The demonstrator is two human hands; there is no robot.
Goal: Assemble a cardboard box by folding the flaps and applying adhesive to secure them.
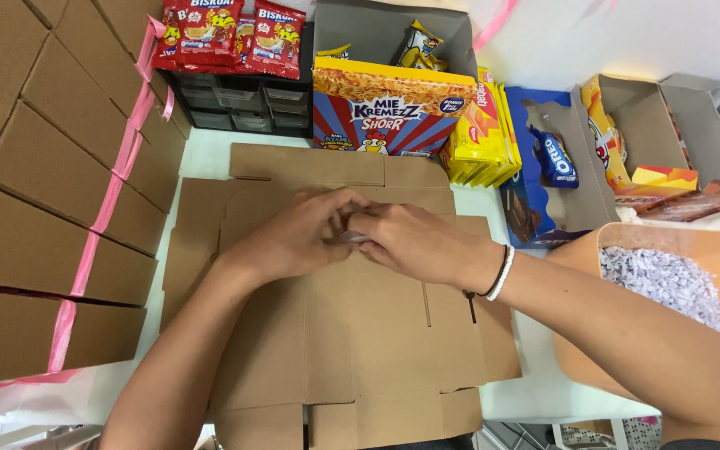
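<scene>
A white tabletop (202, 154) carries a flat, unfolded carton blank (352, 350), which lies in the middle and covers most of the near surface. Both hands meet over its upper part: the left hand (293, 237) and the right hand (414, 242) pinch a small pale piece (355, 237) between their fingertips, each grip closed on it; what the piece is cannot be told. A bracelet (500, 273) rings the right wrist.

To the left stand stacked brown boxes (52, 192) bound with pink ribbon (97, 225). At the back sit a dark drawer unit (239, 100) with red snack packs (231, 33) on top, a noodle box (389, 108) and yellow packets (481, 137). To the right are a blue biscuit box (543, 167), open snack cartons (652, 142) and an orange tub (710, 250) of shredded paper (668, 283).
</scene>
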